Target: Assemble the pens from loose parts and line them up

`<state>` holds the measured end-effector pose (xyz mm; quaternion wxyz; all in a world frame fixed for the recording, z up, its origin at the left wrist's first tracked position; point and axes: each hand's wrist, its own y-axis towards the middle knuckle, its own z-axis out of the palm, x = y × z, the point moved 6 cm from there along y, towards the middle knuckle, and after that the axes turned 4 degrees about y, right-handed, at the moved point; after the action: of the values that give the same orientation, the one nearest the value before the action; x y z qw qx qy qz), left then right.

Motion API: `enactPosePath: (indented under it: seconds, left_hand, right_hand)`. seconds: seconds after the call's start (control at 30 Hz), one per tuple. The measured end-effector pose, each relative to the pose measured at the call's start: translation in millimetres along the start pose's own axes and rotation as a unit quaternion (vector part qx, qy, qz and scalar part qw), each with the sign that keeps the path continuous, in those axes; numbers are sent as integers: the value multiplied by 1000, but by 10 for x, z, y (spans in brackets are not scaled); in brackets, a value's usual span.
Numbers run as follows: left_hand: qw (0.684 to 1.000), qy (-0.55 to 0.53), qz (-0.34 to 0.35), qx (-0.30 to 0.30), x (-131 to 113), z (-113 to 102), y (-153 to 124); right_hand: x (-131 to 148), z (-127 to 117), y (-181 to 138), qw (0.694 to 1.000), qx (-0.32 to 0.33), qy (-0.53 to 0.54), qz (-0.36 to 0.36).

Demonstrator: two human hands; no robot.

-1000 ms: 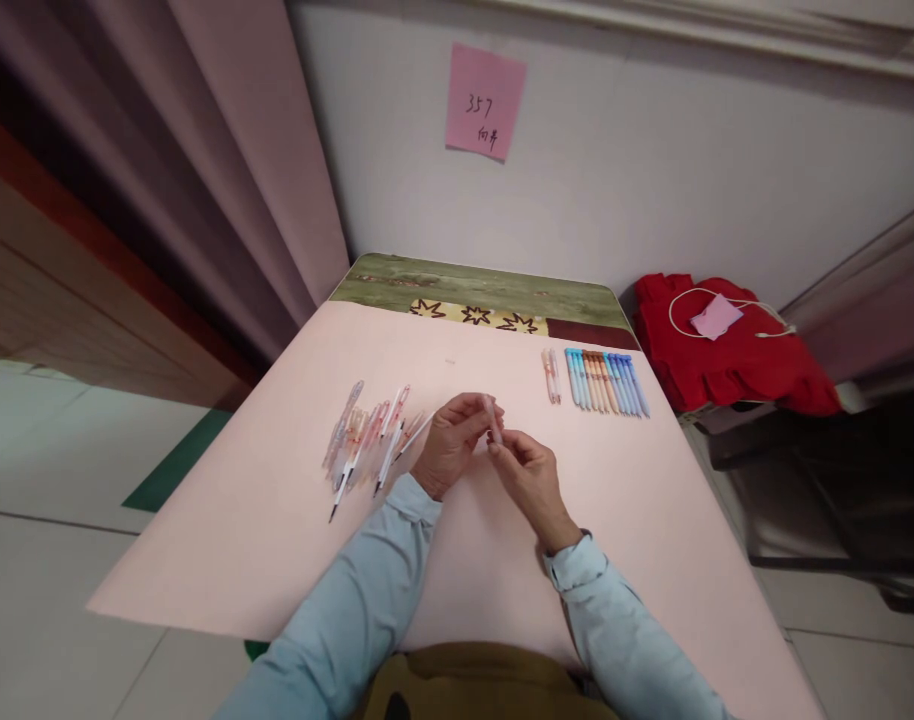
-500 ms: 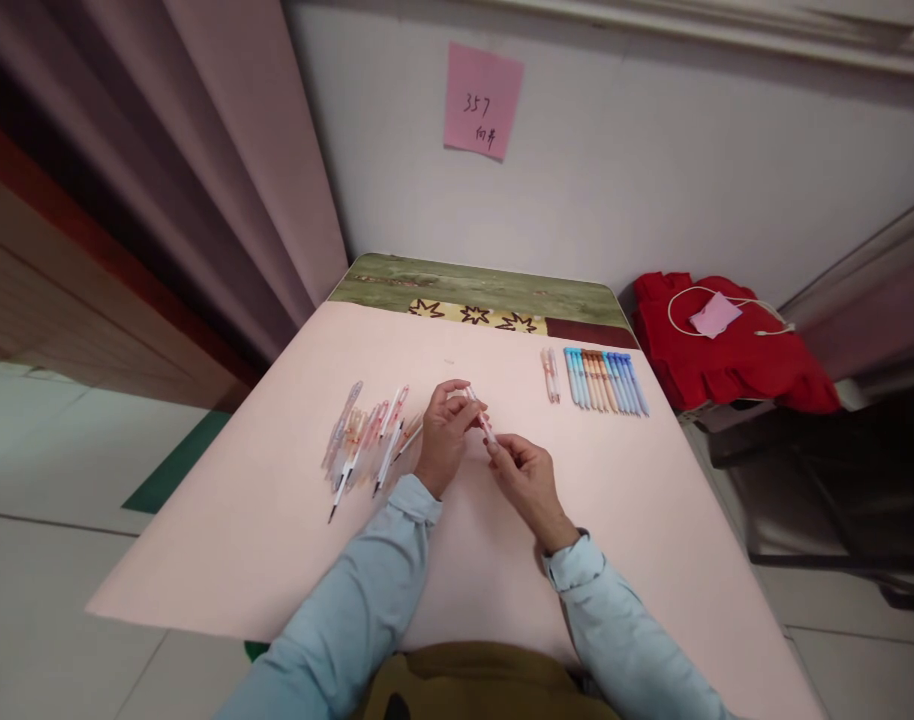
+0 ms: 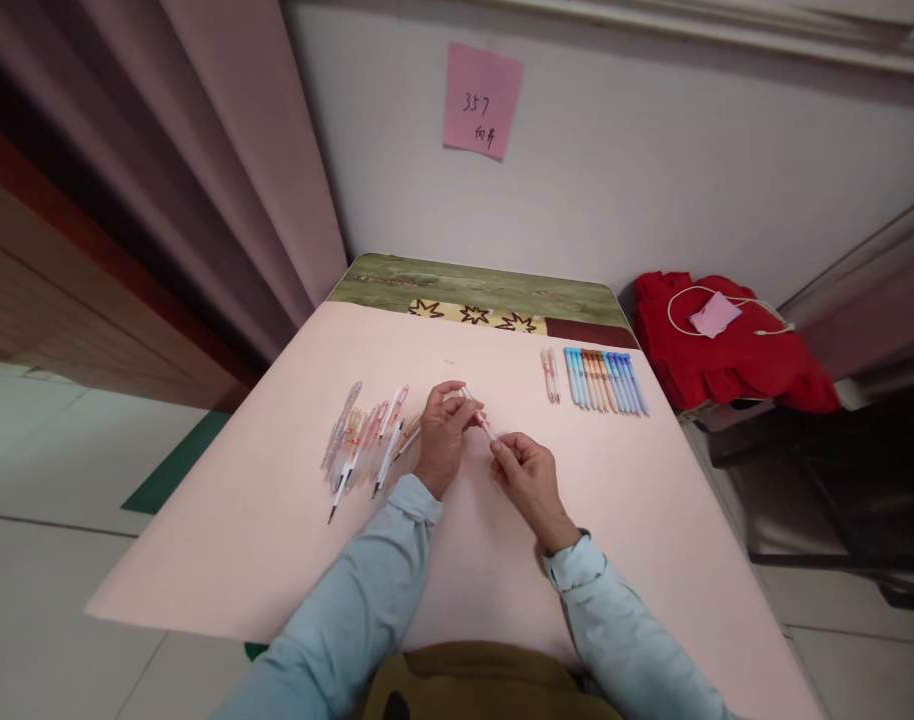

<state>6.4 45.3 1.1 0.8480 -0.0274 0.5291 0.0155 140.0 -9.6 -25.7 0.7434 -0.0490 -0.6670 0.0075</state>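
Observation:
Over the middle of the table, my left hand [image 3: 442, 440] is closed round a slim white pen with pinkish marks [image 3: 470, 396]. My right hand [image 3: 532, 482] pinches the lower right end of the same pen between thumb and fingertips. Whether the pen's parts are joined or separate there, I cannot tell. Left of my left hand lies a loose pile of pens [image 3: 363, 435], clear, pink and orange. Among them are white refills with dark tips [image 3: 340, 494].
At the back right, several blue and brown pens [image 3: 603, 382] lie in a neat row, with two pale pens [image 3: 551, 376] beside them. A pink sheet [image 3: 277, 550] covers the table. Right of it sits a red cushion [image 3: 734, 360] with a white cable.
My right hand has shifted slightly right and away from my left. A longer pale stretch now shows between the hands. The pile and the row of pens have stayed put.

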Motion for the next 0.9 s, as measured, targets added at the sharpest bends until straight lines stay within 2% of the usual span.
enactPosePath:
  seconds: [0.23, 0.67, 0.8, 0.9]
  left_hand:
    - [1000, -2, -6, 8, 24, 3, -2]
    - [999, -1, -14, -39, 50, -28, 7]
    - [999, 4, -52, -5, 99, 14, -10]
    - [998, 11, -63, 20, 100, 48, -27]
  right_hand:
    - [38, 17, -12, 1000, 24, -13, -12]
    - [4, -1, 0, 998, -17, -54, -25]
    - [90, -15, -19, 995, -38, -73, -54]
    - [195, -20, -16, 985, -57, -132, -100]
